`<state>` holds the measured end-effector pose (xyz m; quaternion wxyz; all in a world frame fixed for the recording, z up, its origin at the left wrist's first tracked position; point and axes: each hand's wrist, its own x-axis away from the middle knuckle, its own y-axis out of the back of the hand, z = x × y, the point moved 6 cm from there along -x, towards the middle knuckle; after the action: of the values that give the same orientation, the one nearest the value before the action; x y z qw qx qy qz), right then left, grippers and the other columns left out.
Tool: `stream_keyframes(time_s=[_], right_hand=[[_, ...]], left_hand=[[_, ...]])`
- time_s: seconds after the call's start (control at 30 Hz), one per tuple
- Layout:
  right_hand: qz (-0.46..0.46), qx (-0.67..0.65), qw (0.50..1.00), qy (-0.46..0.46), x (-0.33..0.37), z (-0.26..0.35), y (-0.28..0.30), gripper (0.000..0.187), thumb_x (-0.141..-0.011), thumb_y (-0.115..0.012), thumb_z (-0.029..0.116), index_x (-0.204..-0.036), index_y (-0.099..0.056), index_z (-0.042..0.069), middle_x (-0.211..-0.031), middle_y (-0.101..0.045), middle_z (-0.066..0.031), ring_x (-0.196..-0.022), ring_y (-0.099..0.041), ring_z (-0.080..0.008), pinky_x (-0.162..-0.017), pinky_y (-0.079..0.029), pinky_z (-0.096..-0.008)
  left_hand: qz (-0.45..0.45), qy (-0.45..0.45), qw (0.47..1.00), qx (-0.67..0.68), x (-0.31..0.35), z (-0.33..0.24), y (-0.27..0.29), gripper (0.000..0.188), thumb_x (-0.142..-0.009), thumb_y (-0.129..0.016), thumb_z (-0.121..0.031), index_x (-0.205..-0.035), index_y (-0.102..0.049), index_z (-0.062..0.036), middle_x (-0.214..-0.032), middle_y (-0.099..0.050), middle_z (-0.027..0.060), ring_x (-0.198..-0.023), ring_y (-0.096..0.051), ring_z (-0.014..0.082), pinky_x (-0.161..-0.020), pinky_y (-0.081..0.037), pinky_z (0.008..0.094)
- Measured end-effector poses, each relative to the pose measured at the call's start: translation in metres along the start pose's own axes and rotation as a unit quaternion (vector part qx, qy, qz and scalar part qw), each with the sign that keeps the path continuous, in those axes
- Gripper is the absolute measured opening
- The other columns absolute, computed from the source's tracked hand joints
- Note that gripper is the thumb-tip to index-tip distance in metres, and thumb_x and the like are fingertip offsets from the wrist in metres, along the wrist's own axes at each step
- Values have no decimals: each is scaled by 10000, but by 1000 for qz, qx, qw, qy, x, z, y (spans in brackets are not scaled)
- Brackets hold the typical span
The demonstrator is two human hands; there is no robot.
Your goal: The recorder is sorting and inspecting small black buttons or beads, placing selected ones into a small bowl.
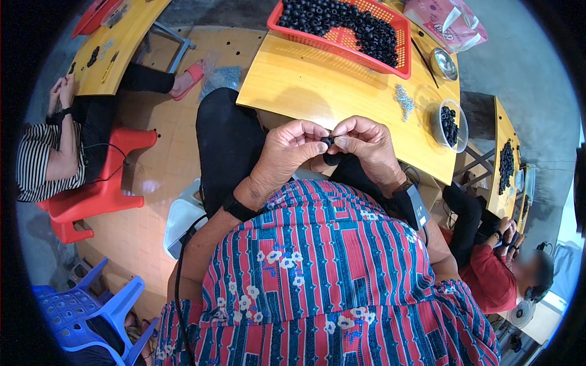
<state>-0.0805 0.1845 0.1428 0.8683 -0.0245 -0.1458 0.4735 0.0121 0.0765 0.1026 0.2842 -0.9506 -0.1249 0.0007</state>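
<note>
My left hand (287, 149) and my right hand (369, 149) meet over my lap, just off the near edge of the yellow table (287, 85). Both pinch a small black ring-shaped part (329, 141) between thumbs and forefingers. A second black piece (332, 158) shows just below the fingertips; what holds it there is hidden. On the table ahead, a red plastic basket (340, 44) holds many similar black parts (378, 44). A clear bowl (462, 131) with more black parts (449, 125) stands to the right, near a small pile of silvery metal bits (404, 102).
A metal bowl (444, 64), a dark thin stick (424, 63) and a pink bag (448, 24) lie at the table's far right. Co-workers sit at other tables: a striped shirt (52, 155) on the left, a red sleeve (488, 274) on the right. A blue chair (79, 314) stands lower left.
</note>
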Motion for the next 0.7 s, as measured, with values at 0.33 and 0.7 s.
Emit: stream_keyframes(time_s=[0.33, 0.7], right_hand=[[7, 98, 994, 49, 1, 7, -3, 49, -833, -609, -22, -879, -623, -12, -810, -641, -38, -674, -616, -86, -579, -510, -202], [-57, -35, 997, -27, 3, -20, -1, 89, -853, -614, 41, -907, -650, -19, -731, -639, -57, -637, -595, -92, -504, -473, -208]], left_hand=[[-6, -14, 999, -33, -1, -4, -3, 207, -803, -631, 25, -1003, -592, -9, -897, -588, 22, -832, -560, 83, -770, -484, 225], [-30, -34, 999, -11, 1, -1, -1, 218, -787, -636, 39, -989, -586, -25, -856, -568, 5, -797, -544, 70, -728, -468, 210]])
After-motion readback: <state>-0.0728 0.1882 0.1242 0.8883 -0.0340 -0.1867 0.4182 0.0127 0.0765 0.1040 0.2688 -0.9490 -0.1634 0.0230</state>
